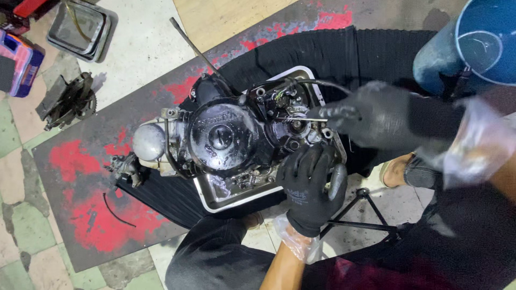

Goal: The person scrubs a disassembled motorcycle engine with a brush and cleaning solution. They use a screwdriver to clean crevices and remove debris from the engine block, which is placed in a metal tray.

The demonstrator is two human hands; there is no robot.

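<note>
The right hand (376, 115), in a black glove, pinches a thin metal rod (301, 119) between its fingers (336, 113), the rod's tip reaching left into the open right end of the engine (226, 134). The left hand (312, 185), also gloved in black, lies with fingers curled together over the near right edge of the engine, touching its casing. The engine, dark and oily, rests in a metal tray (215, 198) on black ribbed cloth (344, 53) spread over a red-stained black board (86, 182) on the floor. A black cable (322, 83) arcs over the far side of the engine above the rod. Far left lie a small engine part (67, 102), an empty grey tray (80, 27) and a purple case (21, 62). A blue cylinder (473, 43) stands far right.
</note>
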